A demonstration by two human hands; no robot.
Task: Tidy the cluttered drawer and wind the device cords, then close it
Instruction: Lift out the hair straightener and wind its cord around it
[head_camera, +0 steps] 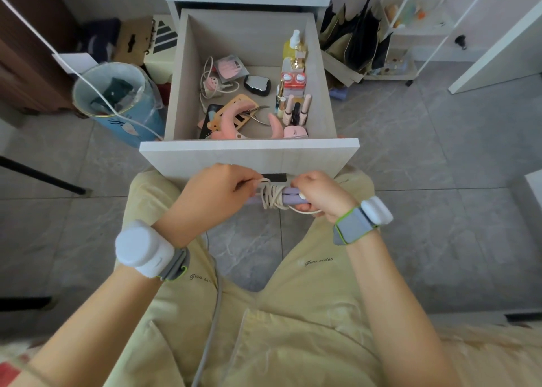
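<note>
Cursive lettering on the yellow trousers (318,261) is reading roughly "Givo sides" on each leg, the left print showing only partly.

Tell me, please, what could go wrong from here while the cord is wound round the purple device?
The cord turns look loose on the purple device; if the left hand lets its pinch go, they may unwind. The right hand grips only one end, so the device might slip. Upright bottles in the open drawer could topple when it closes.
</note>
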